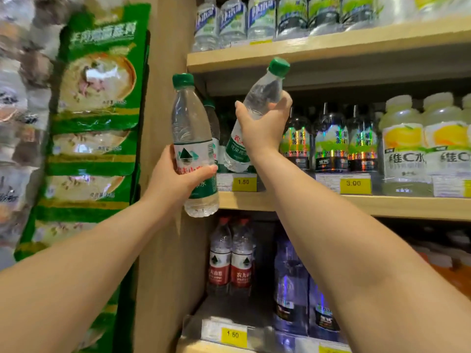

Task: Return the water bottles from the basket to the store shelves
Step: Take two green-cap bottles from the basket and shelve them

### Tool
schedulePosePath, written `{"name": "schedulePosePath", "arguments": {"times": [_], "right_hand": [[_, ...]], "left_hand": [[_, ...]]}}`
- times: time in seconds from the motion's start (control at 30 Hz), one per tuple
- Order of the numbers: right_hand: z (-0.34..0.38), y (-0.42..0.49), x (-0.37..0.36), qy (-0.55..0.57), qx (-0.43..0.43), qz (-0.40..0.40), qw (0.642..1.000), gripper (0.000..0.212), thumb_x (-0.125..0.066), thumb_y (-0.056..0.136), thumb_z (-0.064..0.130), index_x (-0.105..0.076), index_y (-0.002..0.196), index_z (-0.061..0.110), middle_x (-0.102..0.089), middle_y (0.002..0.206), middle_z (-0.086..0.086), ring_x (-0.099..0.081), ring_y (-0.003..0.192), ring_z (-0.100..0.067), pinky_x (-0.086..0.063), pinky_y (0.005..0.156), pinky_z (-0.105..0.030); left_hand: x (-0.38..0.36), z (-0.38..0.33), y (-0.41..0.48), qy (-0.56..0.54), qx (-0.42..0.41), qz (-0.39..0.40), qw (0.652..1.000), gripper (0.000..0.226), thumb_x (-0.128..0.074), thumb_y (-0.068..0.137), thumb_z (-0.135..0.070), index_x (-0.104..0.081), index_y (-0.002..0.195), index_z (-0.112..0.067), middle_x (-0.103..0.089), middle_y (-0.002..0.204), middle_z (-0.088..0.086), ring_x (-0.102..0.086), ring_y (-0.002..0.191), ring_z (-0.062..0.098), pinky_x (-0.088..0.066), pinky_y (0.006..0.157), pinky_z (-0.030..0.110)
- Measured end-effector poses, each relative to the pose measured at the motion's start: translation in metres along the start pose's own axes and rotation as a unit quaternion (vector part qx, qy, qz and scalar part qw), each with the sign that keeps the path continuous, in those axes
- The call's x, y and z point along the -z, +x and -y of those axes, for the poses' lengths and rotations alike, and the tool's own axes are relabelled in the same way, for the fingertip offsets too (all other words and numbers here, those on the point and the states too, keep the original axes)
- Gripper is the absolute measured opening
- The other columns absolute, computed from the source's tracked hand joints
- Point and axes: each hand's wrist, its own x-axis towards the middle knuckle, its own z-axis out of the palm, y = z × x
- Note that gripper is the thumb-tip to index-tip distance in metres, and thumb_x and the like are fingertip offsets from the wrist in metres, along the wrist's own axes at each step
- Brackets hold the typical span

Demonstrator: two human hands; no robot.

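At wooden shelf [382,206]: upright bottle [190,123], left hand [178,178]; tilted bottle [265,95], right hand [262,128].

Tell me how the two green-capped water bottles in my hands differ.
The clear plastic, green-capped left bottle stands upright; the matching right bottle tilts, cap leaning right. The left hand grips the left bottle around its label; the right hand grips the right bottle above its label. Both share green caps and matching labels.

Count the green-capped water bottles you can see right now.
3: an upright bottle in the left hand, a tilted bottle in the right hand, a third bottle on the middle shelf behind them. More may be hidden.
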Motion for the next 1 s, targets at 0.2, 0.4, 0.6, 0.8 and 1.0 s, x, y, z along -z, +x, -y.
{"name": "schedulePosePath", "arguments": {"times": [0.2,0.4,0.6,0.8,1.0], "right_hand": [[-0.016,0.017,-0.013,-0.148,-0.078,0.137,0.976,0.072,-0.079,0.070,0.039,-0.041,0.125,0.012,-0.055,0.122,-0.007,-0.056,0.110,-0.021,-0.051,0.086,-0.033],[-0.032,0.015,-0.023,-0.245,-0.182,0.223,0.926,0.096,-0.074,0.074,0.048,-0.020,0.144,0.009,-0.046,0.140,-0.012,-0.050,0.123,-0.030,-0.046,0.091,-0.039],[-0.025,0.016,0.011,-0.301,-0.204,0.361,0.859,0.121,-0.083,0.069,0.024,0.008,0.149,0.024,-0.044,0.137,-0.012,-0.055,0.112,-0.031,-0.058,0.068,-0.041],[-0.035,0.010,0.016,-0.304,-0.152,0.384,0.859,0.119,-0.083,0.068,0.022,0.003,0.149,0.027,-0.056,0.124,-0.006,-0.063,0.099,-0.023,-0.060,0.072,-0.045],[-0.043,0.007,0.003,-0.276,-0.145,0.384,0.869,0.123,-0.085,0.065,0.021,0.002,0.151,0.023,-0.055,0.129,-0.006,-0.062,0.104,-0.022,-0.057,0.083,-0.042]], "left_hand": [[-0.001,0.000,0.002,-0.003,-0.003,0.011,1.000,0.058,-0.082,0.070,-0.029,-0.051,0.119,-0.030,-0.066,0.106,-0.012,-0.065,0.091,-0.002,-0.050,0.069,0.016],[0.002,0.004,-0.002,0.000,0.000,0.042,0.999,0.064,-0.081,0.065,-0.038,-0.051,0.121,-0.033,-0.068,0.107,-0.015,-0.066,0.092,-0.002,-0.051,0.069,0.016],[0.002,0.007,-0.001,-0.009,-0.005,0.051,0.999,0.072,-0.079,0.058,-0.047,-0.052,0.123,-0.033,-0.068,0.109,-0.014,-0.067,0.094,-0.001,-0.053,0.073,0.020],[0.002,0.006,0.000,-0.020,-0.008,0.048,0.999,0.074,-0.079,0.058,-0.047,-0.052,0.125,-0.031,-0.069,0.112,-0.011,-0.068,0.098,0.003,-0.055,0.081,0.029],[0.002,0.008,-0.001,-0.019,-0.009,0.051,0.998,0.063,-0.081,0.069,-0.035,-0.053,0.124,-0.029,-0.069,0.112,-0.010,-0.068,0.098,0.003,-0.055,0.079,0.026]]}}
